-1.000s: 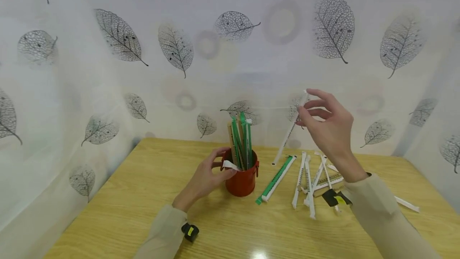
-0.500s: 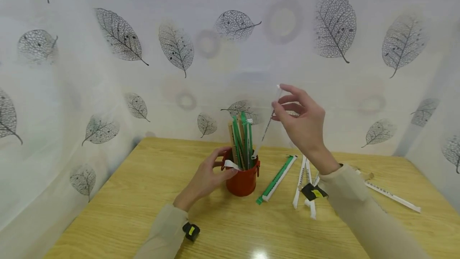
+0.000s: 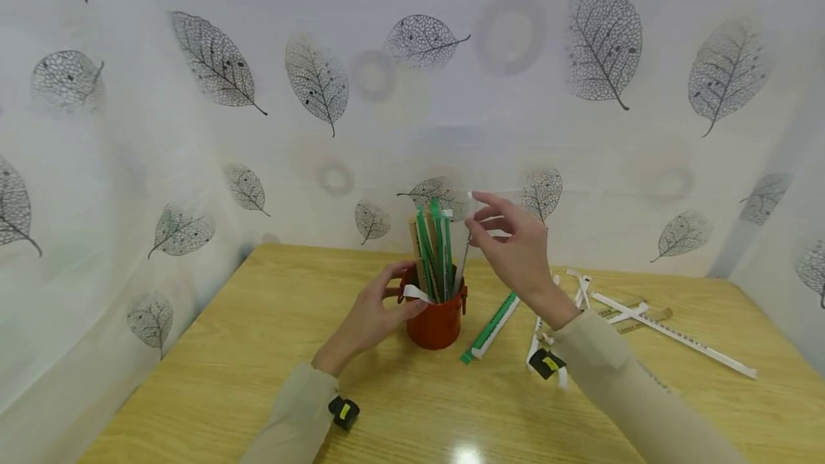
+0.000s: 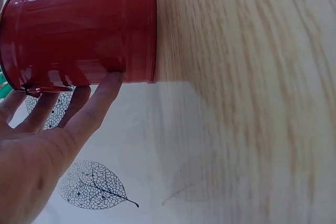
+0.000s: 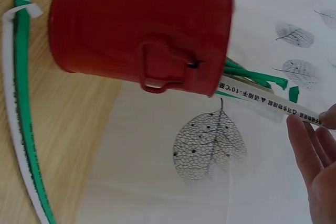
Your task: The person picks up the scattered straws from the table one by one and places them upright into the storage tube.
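Observation:
A small red metal bucket [image 3: 435,326] with side handles stands upright on the table, holding several green and brown wrapped straws [image 3: 435,253]. My left hand [image 3: 369,317] grips the bucket from the left, thumb in front at the rim; in the left wrist view its fingers lie along the red wall [image 4: 73,30]. A white strip [image 3: 415,293] sticks out over the rim by that thumb. Between thumb and fingertips, my right hand [image 3: 515,245] pinches the upper end of a white paper-wrapped straw [image 5: 262,98] with dark print. The straw's lower end is inside the bucket, hidden by the wall.
Right of the bucket, a green straw [image 3: 493,326] and a white one lie side by side. More white and brown wrapped straws [image 3: 677,335] lie scattered farther right, partly behind my right forearm. A leaf-printed curtain [image 3: 438,120] closes off the table's back.
My right hand has moved left and then down with the white straw, whose lower end has gone into the bucket. The left hand keeps its grip on the bucket.

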Motion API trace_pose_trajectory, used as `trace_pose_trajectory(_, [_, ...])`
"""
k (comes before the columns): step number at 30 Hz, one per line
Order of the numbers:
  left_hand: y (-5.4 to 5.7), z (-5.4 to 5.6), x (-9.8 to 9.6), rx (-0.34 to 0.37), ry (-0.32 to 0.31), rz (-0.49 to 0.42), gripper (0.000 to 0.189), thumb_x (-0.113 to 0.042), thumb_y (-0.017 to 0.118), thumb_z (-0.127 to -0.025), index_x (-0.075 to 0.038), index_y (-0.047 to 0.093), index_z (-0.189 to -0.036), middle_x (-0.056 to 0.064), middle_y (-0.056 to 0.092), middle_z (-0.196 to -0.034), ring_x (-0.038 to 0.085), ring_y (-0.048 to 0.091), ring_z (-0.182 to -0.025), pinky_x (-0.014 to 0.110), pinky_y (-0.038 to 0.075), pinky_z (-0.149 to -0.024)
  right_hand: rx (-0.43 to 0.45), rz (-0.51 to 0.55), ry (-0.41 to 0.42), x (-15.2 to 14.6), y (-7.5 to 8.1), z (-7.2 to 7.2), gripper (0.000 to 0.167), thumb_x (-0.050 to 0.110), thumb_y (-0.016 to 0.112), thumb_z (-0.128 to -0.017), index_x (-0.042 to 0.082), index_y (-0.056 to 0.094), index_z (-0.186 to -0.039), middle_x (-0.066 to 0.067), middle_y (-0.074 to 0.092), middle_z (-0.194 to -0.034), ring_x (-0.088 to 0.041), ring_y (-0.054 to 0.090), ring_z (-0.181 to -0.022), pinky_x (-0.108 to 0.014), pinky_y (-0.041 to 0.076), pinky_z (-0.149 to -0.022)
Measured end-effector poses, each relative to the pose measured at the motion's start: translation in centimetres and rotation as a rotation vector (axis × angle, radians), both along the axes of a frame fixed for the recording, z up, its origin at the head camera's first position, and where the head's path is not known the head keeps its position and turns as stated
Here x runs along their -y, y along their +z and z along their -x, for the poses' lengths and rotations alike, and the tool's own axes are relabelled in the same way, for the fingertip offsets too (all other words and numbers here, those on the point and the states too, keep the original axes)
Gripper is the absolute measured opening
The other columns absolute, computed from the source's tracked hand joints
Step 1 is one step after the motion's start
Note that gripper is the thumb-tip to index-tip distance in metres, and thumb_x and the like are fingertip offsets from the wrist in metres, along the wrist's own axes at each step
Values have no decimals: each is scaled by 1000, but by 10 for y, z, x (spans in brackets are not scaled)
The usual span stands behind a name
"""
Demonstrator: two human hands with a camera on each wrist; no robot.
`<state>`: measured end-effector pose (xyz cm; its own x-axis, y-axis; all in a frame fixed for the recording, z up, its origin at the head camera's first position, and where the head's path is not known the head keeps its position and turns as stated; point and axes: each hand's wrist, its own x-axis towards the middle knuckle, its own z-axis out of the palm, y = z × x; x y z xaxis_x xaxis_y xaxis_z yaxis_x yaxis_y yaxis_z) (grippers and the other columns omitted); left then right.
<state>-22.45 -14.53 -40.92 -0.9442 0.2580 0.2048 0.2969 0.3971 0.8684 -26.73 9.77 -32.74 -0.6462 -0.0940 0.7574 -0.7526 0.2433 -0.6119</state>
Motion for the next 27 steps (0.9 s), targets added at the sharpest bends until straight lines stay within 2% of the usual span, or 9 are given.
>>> trace_pose_trajectory(3, [0,0,0,0,2,-2,61,-36,72,-95,-37,44,-150,2,51,-151,37,61,-128,55,54,-102,8,-28,2,2,-8,2,40,-1,73,-91,5,68,-131,-17,73,-94,-31,76,-81,-18,61,-67])
trace_pose_trajectory(13, [-1,1,-1,-1,2,-18,61,-34,73,-95,-35,46,-150,3,52,-150,36,62,-126,54,55,-101,-12,-175,-31,3,-31,4,41,0,74,-90,5,68,-130,-12,75,-92,-25,77,-75,-14,58,-64])
trace_pose_trajectory(20, [-1,1,-1,3,-2,-24,61,-35,73,-95,-36,46,-149,3,51,-151,36,61,-127,54,55,-101,-24,-187,-33,1,-37,4,44,1,76,-89,9,68,-131,-11,76,-91,-24,77,-78,-15,58,-63])
trace_pose_trajectory(27, [0,-1,-1,16,4,-21,61,-35,73,-94,-38,46,-149,2,51,-151,36,60,-128,54,55,-101,-20,-170,-34,-11,-41,6,57,2,73,-92,9,57,-146,-13,79,-93,-26,77,-78,-13,58,-65])
